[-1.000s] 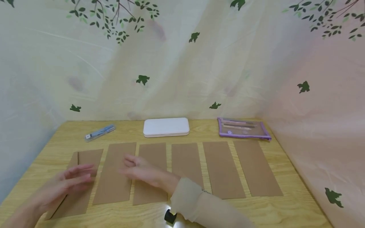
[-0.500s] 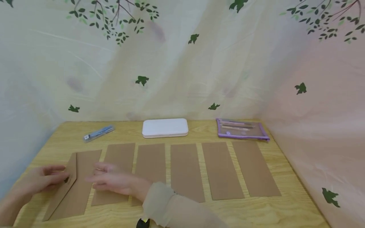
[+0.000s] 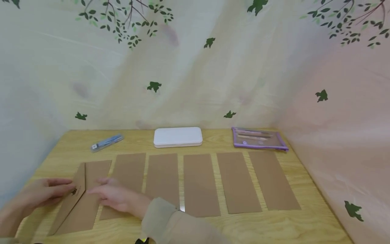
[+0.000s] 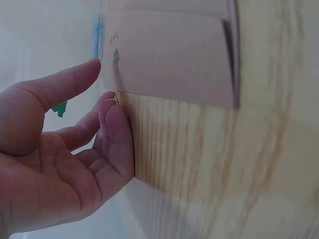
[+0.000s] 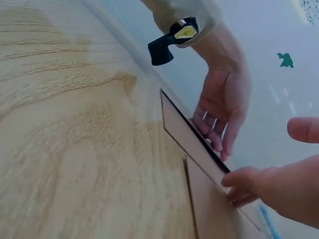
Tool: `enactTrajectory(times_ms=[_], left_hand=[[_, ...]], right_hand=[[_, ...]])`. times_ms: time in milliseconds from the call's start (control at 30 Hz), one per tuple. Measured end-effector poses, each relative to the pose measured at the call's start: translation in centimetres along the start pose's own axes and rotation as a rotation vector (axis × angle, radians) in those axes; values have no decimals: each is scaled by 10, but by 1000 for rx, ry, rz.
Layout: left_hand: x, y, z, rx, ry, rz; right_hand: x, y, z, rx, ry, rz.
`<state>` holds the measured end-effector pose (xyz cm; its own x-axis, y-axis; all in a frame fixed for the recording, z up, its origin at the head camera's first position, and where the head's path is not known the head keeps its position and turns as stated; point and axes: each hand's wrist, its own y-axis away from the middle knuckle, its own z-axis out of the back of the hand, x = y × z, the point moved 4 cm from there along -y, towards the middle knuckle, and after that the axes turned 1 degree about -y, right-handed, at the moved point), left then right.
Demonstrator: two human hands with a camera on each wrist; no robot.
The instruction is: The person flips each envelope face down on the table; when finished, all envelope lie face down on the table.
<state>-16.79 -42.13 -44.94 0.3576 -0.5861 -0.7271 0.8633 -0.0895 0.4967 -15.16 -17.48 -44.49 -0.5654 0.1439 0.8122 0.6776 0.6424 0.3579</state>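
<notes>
A brown paper envelope (image 3: 77, 203) with a pointed flap and a small dark print lies at the far left of the row in the head view. My left hand (image 3: 45, 193) is at its left edge. In the left wrist view the left thumb (image 4: 75, 82) stands raised, apart from the bent fingers (image 4: 117, 124) beside the envelope's edge. My right hand (image 3: 114, 195) reaches to the envelope's right side, over the second brown piece (image 3: 129, 169). The right wrist view has its fingertips (image 5: 241, 179) right at the envelope, with the thumb (image 5: 304, 129) held away.
Several more flat brown pieces (image 3: 201, 183) lie in a row to the right. Behind them are a blue pen-like item in a clear sleeve (image 3: 106, 142), a white case (image 3: 177, 137) and a purple-edged clear pouch (image 3: 259, 138) of pencils. Patterned curtains (image 3: 182, 67) enclose the wooden table (image 3: 274, 227).
My left hand has come down and left from over the envelope to its left edge. The right hand has moved left and down to the envelope's right side.
</notes>
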Motion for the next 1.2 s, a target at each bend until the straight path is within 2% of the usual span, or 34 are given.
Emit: enactTrajectory(times_ms=[133, 300, 467, 733, 967, 1100, 1200], left_hand=[[0, -1, -2, 11, 7, -2], [4, 2, -1, 28, 15, 2], [10, 2, -2, 52, 79, 10], [12, 4, -2, 45, 148, -1], [11, 4, -2, 53, 135, 2], [13, 3, 0, 99, 181, 1], [16, 3, 2, 154, 231, -23]], right_hand=[[4, 6, 6, -12, 17, 3], [4, 6, 12, 31, -97, -29], [-1, 6, 9, 64, -176, -59], [-5, 3, 8, 111, -184, -57], [-6, 4, 8, 110, -194, -62], [-5, 3, 8, 129, -175, -56], [-4, 2, 8, 136, -160, -54]])
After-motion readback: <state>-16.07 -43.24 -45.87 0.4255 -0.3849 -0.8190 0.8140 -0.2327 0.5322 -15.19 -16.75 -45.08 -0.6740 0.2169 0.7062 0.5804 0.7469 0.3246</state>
